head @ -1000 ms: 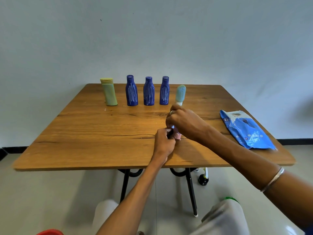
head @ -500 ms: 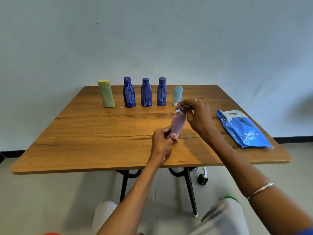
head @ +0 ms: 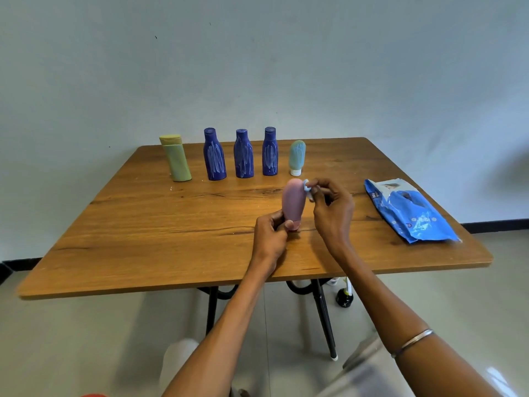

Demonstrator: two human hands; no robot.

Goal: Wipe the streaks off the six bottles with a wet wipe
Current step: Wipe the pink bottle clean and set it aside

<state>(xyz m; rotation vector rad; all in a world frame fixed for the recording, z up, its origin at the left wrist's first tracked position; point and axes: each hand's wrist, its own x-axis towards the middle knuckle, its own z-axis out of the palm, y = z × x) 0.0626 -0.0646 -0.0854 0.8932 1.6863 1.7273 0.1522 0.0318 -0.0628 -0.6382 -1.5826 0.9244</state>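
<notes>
Near the bench (head: 143, 233) front: pink bottle (head: 292, 202), cap down, gripped low by my left hand (head: 272, 236); right hand (head: 332, 207) pinches the wet wipe (head: 307, 188) at its top. I'd stroke downward, turning it. Bottle's far side hidden; remaining streaks unclear.

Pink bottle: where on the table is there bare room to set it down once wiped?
Bare wood lies left of the left hand, in front of the green bottle and blue bottles. Crowded: the back row, and the right edge under the wipes pack.
</notes>
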